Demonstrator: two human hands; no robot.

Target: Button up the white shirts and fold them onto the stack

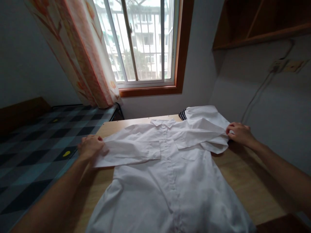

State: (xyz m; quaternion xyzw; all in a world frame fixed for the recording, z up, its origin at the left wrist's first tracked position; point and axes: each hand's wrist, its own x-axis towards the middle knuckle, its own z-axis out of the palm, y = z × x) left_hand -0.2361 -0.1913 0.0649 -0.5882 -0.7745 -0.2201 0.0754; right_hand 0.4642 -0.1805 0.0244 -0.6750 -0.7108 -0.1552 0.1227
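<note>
A white button-up shirt [155,184] lies front side up on a wooden table [257,181], its collar toward the window. Both sleeves are folded inward across the chest, the cuffs near the button line. At the outer fold of the sleeve on the left, my left hand [91,147] is closed, pinching the cloth, which is slightly lifted and blurred. My right hand [241,133] has curled fingers closed on the outer edge of the other sleeve. Just beyond that sleeve sits a stack of folded white clothes [204,112], with a black-and-white striped piece [182,114] showing at its side.
Left of the table is a bed with a checked cover [48,136]. A floral curtain [80,51] hangs beside the barred window [145,45]. A wooden shelf [262,35] is on the right wall, above a plugged-in cable [257,92].
</note>
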